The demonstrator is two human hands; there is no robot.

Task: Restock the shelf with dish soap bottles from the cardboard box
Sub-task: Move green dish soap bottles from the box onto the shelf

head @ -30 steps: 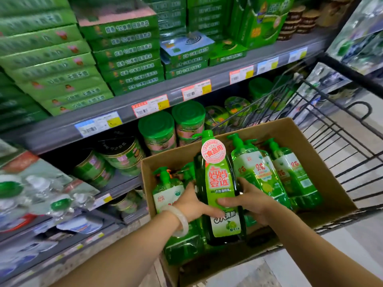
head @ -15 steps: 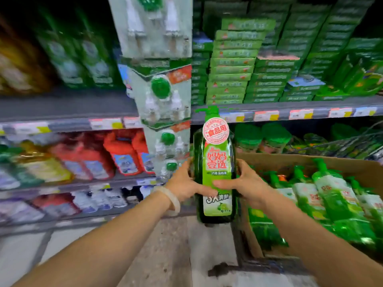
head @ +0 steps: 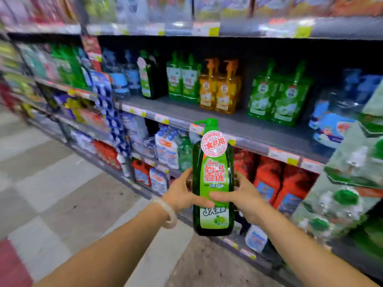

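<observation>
I hold a dark green dish soap bottle (head: pixel 213 168) upright in front of me, with a green pump top and a round pink sticker near its neck. My left hand (head: pixel 182 193) grips its left side and my right hand (head: pixel 244 195) grips its right side, thumbs across the label. Behind it runs a grey shelf (head: pixel 259 129) carrying green and orange pump bottles; a matching dark green bottle (head: pixel 150 79) stands further left on that shelf. The cardboard box is out of view.
Red and white refill packs fill the lower shelf (head: pixel 275 183) behind the bottle. A hanging strip of packaged goods (head: pixel 352 179) juts out at the right. Tiled aisle floor (head: pixel 62 183) stretches away to the left.
My view has swung left, away from the box and cart, to a shelf section of dish soap. Both hands have kept hold of the bottle and carried it along.
</observation>
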